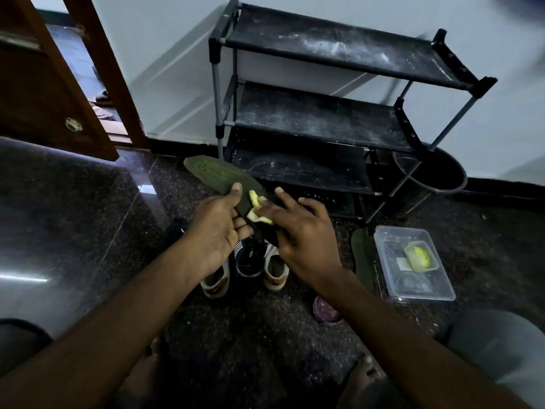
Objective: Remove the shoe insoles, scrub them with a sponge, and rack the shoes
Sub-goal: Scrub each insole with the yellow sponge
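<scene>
— Holding what, on the left?
— Gripping a dark green insole [216, 172] in the left hand [215, 234]: thumb flat on top, fingers curled up from beneath. Raised off the floor, toe end pointing up and left, toward the foot of the shoe rack [324, 113].
— And on the right?
— Pressing a yellow sponge [259, 208] onto the near half of that insole with the right hand [305, 236]. Squashed under thumb and bent fingers, forefinger stretched out straighter past it. Touching the left fingertips, or nearly; hard to say which.
— Shoes?
— Down on the dark speckled floor [88, 202], right below both hands: two white shoes [216, 280] with a black shoe [247, 261] wedged between, all side by side, partly hidden by the wrists. Another dark shape just left of them, too dim to name.
— The other one of the pair?
— A second insole [362, 255], same green, lying flat on the floor right of the shoes, just beside the left wall of a clear plastic tub [424, 290]. Inside that tub, a smaller clear box [420, 256] with something yellow in it.
— And the rack?
— Three black shelves, dusted white, standing against the pale wall. Behind its right legs, a dark bucket [433, 172]. By the right forearm, on the floor, a small round purple thing [326, 309]; cannot tell what. Far left, a brown wooden door [44, 84] standing ajar.
</scene>
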